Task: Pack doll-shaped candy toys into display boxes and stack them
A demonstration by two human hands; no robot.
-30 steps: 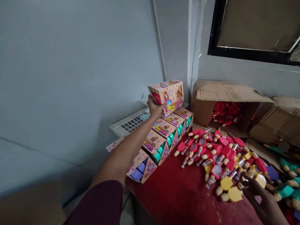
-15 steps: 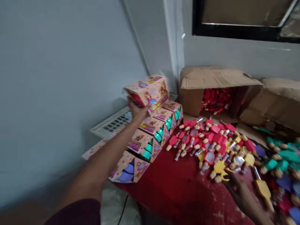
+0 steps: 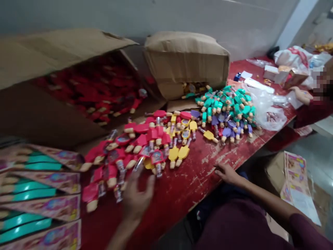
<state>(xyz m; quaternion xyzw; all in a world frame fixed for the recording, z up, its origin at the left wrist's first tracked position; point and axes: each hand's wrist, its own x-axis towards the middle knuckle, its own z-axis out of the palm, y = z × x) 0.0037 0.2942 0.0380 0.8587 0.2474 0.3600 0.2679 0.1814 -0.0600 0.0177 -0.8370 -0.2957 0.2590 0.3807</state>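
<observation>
My left hand (image 3: 137,199) hovers low over the red table (image 3: 197,177), blurred, fingers spread, holding nothing. Its fingertips are right at the near edge of a heap of red toy figures (image 3: 135,146). My right hand (image 3: 227,172) lies flat on the table's front edge, empty, just in front of some yellow toy figures (image 3: 179,152). Green and purple toy figures (image 3: 226,107) are piled further right. A row of pink display boxes (image 3: 41,194) with teal inserts sits at the left, close to my left hand.
A cardboard box (image 3: 52,59) lies on its side, spilling red toys; a second cardboard box (image 3: 184,59) stands behind the pile. A clear plastic bag (image 3: 267,111) lies right. Another person's hand (image 3: 299,95) works at the far right. Printed flat sheets (image 3: 296,184) lie on the floor.
The view has swung right. My left hand no longer holds the pink box it held up at the stack and has come down by the red toys. My right hand has moved off the toys to the table edge.
</observation>
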